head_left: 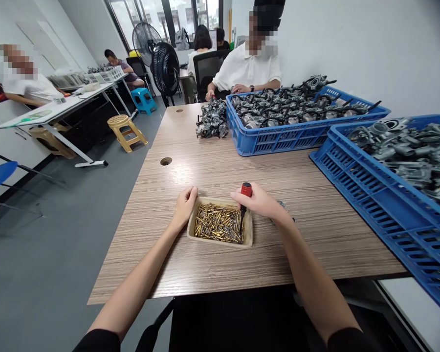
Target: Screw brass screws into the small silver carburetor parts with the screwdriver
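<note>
My right hand is wrapped round a screwdriver with a red and black handle. Its dark shaft points down, and the tip is among the small brass-coloured parts at the right end of a cream tray. At the tray's upper left corner is my left hand, fingers closed in a pinch; what they hold, if anything, is too small to make out. Partly hidden behind my right wrist, a small grey metal part lies on the table.
The wood-grain table has a round cable hole. Beyond the tray, a blue crate of carburetor-like metal parts stands beside a loose pile of them. Another blue crate is at right. A co-worker sits across.
</note>
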A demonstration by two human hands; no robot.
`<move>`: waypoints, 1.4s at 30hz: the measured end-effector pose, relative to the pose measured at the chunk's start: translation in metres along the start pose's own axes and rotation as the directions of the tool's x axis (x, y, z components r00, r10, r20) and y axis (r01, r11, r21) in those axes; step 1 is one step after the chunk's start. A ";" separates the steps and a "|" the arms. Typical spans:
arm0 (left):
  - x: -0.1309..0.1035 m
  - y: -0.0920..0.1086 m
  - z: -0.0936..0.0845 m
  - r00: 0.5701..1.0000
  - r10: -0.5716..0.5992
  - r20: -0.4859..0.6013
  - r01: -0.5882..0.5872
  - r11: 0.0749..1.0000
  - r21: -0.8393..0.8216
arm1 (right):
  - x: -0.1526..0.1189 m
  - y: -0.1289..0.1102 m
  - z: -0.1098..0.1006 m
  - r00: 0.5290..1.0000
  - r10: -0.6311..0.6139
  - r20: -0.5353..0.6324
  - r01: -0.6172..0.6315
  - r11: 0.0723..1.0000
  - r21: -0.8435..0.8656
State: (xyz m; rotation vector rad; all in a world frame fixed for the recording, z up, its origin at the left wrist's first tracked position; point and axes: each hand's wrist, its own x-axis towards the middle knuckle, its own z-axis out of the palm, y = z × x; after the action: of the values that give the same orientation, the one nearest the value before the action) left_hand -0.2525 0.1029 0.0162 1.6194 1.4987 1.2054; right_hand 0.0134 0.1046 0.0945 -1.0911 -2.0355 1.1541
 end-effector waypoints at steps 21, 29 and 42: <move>0.000 -0.001 0.000 1.000 -0.014 0.016 0.013 1.000 0.007 | 0.005 -0.002 0.003 0.969 -0.004 -0.245 0.059 0.974 0.218; -0.001 -0.002 0.000 1.000 -0.010 0.019 0.010 1.000 -0.008 | 0.006 0.002 0.003 0.935 -0.012 -0.356 0.095 0.972 0.216; 0.000 0.015 -0.011 0.997 0.042 -0.065 -0.044 0.999 -0.026 | 0.006 0.000 0.002 0.949 0.007 -0.316 0.059 0.978 0.199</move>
State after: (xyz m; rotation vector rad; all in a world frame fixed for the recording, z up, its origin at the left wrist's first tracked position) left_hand -0.2565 0.0986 0.0342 1.6165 1.4874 1.3077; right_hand 0.0089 0.1090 0.0942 -1.0644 -1.6416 1.0721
